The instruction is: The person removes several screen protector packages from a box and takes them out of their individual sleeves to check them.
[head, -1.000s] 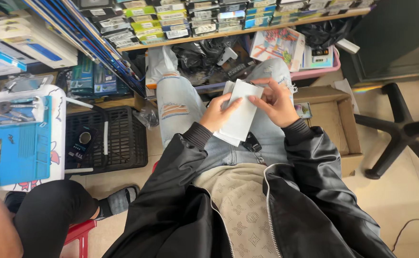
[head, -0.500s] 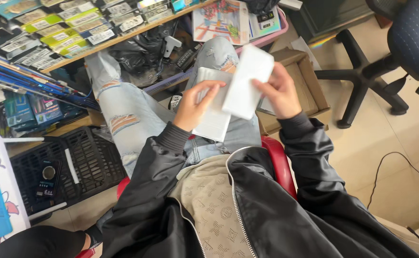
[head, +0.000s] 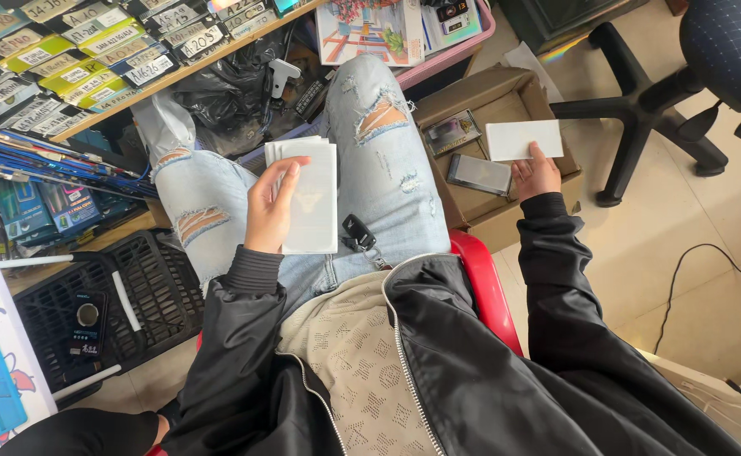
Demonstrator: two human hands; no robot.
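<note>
We are gripping stack of white packets (head: pixel 307 196) in left hand (head: pixel 269 211) over lap; right hand (head: pixel 537 173) fingers pinching single white packet (head: pixel 522 140), lowering into cardboard box (head: pixel 505 215), separating it from stack.

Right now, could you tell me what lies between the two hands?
In the head view, a jeans-clad thigh separates left hand, holding white packets, from right hand.
</note>
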